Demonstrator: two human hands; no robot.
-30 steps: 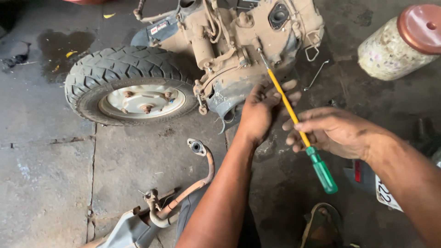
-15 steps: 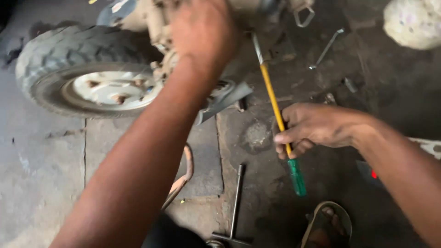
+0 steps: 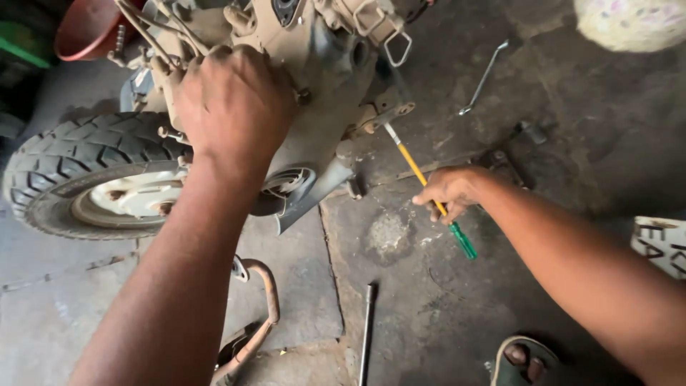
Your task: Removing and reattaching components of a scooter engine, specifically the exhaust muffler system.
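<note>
Both hands busy: left hand fingers clenched on scooter engine casing; right hand fingers clamped on yellow-shaft screwdriver

One tyre, one screwdriver, two hands (both bare), one sandal

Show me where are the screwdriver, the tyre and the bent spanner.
screwdriver (image 3: 463,241): head view, green handle.
tyre (image 3: 64,154): head view, tread on top.
spanner (image 3: 484,77): head view, middle of shaft.
</note>
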